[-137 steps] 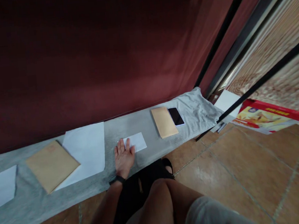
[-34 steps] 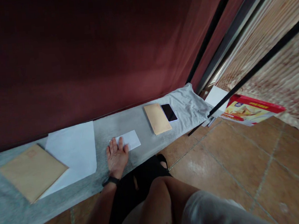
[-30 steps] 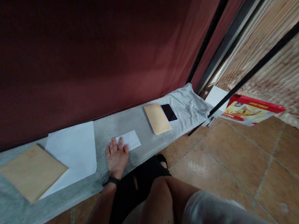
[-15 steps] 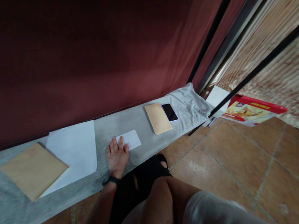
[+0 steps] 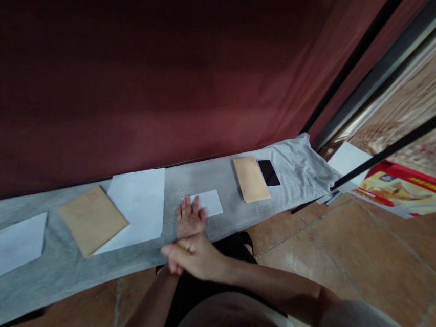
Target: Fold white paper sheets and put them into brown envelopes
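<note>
My left hand (image 5: pixel 190 218) lies flat with fingers stretched out on the left end of a small white envelope (image 5: pixel 210 203), which sits on a grey cloth strip (image 5: pixel 51 274) along the wall. My right hand (image 5: pixel 191 258) hovers just above my left wrist, fingers loosely extended to the left and slightly blurred, with nothing in it. To the right lie a small brown envelope (image 5: pixel 251 179) and a dark phone (image 5: pixel 269 172) side by side. To the left, a large white sheet (image 5: pixel 141 207) lies partly under a large brown envelope (image 5: pixel 92 220).
Another white sheet (image 5: pixel 12 246) lies at the cloth's far left. A dark red curtain (image 5: pixel 156 87) hangs behind the cloth. At right, a red printed box (image 5: pixel 413 191), a white paper (image 5: pixel 346 159) and a black rod (image 5: pixel 394 146) sit over the tiled floor (image 5: pixel 365 252).
My right hand has come into view and moved over my left wrist. My head has turned a little left, so the far-left white sheet shows. My left hand stays on the envelope.
</note>
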Demonstrator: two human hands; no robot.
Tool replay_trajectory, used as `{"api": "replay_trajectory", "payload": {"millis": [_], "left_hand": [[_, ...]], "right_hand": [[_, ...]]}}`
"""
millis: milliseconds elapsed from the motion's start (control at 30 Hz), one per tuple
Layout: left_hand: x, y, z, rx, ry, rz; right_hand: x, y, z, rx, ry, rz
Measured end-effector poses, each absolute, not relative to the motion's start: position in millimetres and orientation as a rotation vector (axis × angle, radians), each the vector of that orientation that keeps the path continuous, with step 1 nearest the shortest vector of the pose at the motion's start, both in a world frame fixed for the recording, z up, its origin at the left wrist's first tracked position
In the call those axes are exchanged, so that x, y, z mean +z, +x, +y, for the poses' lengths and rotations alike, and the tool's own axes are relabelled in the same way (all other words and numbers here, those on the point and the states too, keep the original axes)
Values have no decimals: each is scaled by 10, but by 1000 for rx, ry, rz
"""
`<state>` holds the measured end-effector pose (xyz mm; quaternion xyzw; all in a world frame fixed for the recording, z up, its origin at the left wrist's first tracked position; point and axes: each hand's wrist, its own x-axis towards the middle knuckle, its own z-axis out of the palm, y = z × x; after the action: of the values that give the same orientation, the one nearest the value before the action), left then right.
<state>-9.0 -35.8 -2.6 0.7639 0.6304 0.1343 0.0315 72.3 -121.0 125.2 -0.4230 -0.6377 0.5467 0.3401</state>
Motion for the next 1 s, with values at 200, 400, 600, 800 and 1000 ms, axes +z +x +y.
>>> {"api": "replay_trajectory", "payload": {"millis": [200, 400, 600, 800, 1000], "left_hand": [[3, -95, -362, 360, 2386, 1945], [25, -76, -368, 379, 2413, 1973], [-25, -132, -391, 462, 2348, 2061], [73, 42, -316, 555, 2342, 2015], [61, 447, -274, 472, 2433, 1603]], "right_hand": [[542, 1361, -582, 564, -1518, -1979], [42, 1529, -391, 149, -1708, -2196], [-76, 1550, -408, 51, -1818, -2142], [-45, 1551, -427, 93, -1881, -2157], [-65, 1600, -428, 93, -1869, -2287]]}}
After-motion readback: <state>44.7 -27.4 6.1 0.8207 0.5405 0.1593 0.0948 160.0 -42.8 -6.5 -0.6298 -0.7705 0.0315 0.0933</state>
